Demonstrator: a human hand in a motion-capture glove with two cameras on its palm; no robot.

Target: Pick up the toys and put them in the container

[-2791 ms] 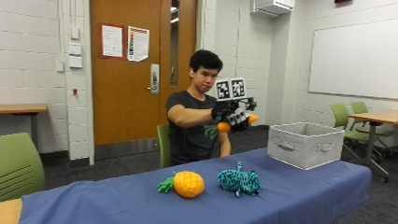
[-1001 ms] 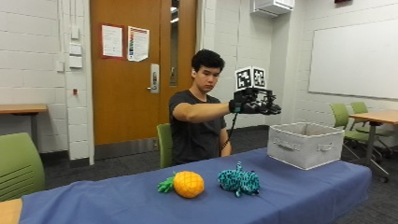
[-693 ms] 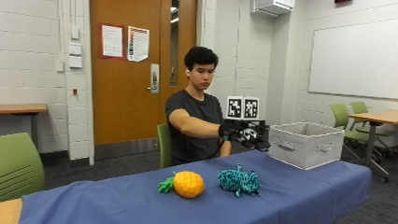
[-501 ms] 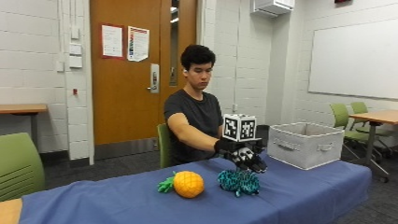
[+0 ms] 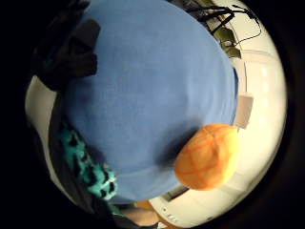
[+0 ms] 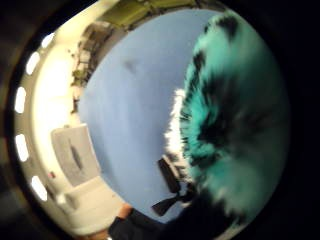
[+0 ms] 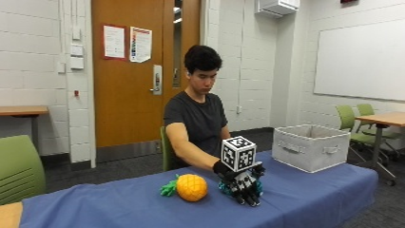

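Gloved hand down on the teal toy, on the bench

The bench (image 7: 126, 204) wears a smooth blue cloth. At its far end stands a grey fabric container (image 7: 310, 153), boxy, with handles. Nearer sits a round orange plush pineapple (image 7: 191, 187), quilted, with green leaves. Just beside it lies a fuzzy teal-and-black toy (image 6: 230, 125) under the right hand (image 7: 245, 185); whether the grip has closed, I cannot tell.

Where things sit on my table

My hand (image 7: 244, 184) is down on the teal toy (image 7: 224, 188), near the middle of the table (image 7: 114, 209). The pineapple toy (image 7: 190, 187) lies just beside it, on my right. The bin (image 7: 311, 153) stands well apart on my left, at the far end.
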